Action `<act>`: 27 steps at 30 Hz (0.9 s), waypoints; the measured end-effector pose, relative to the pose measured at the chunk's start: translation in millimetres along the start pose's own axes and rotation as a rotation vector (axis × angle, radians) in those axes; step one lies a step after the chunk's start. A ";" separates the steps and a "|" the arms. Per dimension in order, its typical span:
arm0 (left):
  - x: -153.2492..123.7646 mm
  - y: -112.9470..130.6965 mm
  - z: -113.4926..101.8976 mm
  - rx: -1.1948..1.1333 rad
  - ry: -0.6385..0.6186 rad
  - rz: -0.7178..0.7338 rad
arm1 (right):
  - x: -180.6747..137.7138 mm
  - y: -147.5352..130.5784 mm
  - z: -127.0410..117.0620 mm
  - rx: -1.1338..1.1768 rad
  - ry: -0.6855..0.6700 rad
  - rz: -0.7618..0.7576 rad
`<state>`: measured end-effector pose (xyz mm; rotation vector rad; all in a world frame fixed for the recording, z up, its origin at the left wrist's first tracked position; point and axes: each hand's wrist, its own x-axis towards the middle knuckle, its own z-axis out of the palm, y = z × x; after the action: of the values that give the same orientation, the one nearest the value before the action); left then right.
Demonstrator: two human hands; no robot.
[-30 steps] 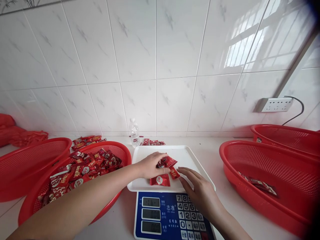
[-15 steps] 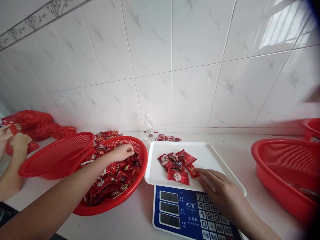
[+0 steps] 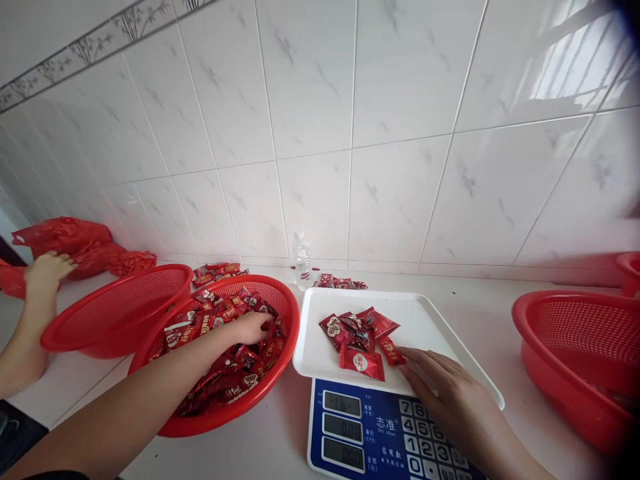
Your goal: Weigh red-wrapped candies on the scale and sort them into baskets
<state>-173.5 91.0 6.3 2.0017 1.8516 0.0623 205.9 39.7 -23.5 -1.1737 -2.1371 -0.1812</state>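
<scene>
My left hand (image 3: 255, 327) reaches down into a red plastic basket (image 3: 291, 333) heaped with small red wrapped candies (image 3: 240, 383). Its fingers are curled among the wrappers, and what lies under the fingertips is hidden. My right hand (image 3: 445, 380) rests over the near right edge of a white scale tray (image 3: 415, 320). Thumb and forefinger meet at the end of a narrow red wrapped candy (image 3: 391, 351). Beside it on the tray lie several more red packets (image 3: 357, 333) in a loose pile. The blue scale panel (image 3: 365, 427) sits below the tray, partly covered by my right hand.
Another red basket (image 3: 110, 310) stands to the left, with another person's hand (image 3: 47, 270) by red plastic bags (image 3: 70, 240) beyond. Against the tiled wall are a clear bottle (image 3: 302, 260) and loose packets (image 3: 340, 282). A red basket (image 3: 570, 353) stands at right.
My left hand has gone lower into the candies, its fingers now among the wrappers. My right hand stays at the narrow packet. The other person's hand at left has changed position.
</scene>
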 end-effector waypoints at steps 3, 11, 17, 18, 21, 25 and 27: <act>0.2 3.8 -5.6 -0.087 0.044 0.058 | -0.2 -0.4 -0.6 -0.008 0.012 -0.012; 2.4 18.3 -27.2 -0.250 0.305 0.084 | 0.5 -1.6 -0.3 -0.009 0.061 -0.019; -22.8 101.5 -28.7 -0.407 0.425 0.382 | -2.3 -10.8 -9.9 0.114 0.187 0.030; -29.1 119.0 -23.7 -0.369 0.418 0.445 | -3.2 -13.9 -12.5 0.166 0.178 0.029; -44.2 165.3 0.4 -0.172 0.344 0.672 | -5.7 -23.0 -18.4 0.318 0.131 -0.033; -48.3 201.4 32.8 0.153 0.387 1.028 | -8.8 -25.3 -15.9 0.367 0.089 -0.119; -44.2 206.4 40.1 0.156 0.415 1.083 | -9.6 -19.9 -11.4 0.341 0.106 -0.070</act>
<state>28.7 31.0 47.4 3.0267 0.7285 0.6870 199.3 16.6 -17.0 -0.8734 -2.0189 0.0872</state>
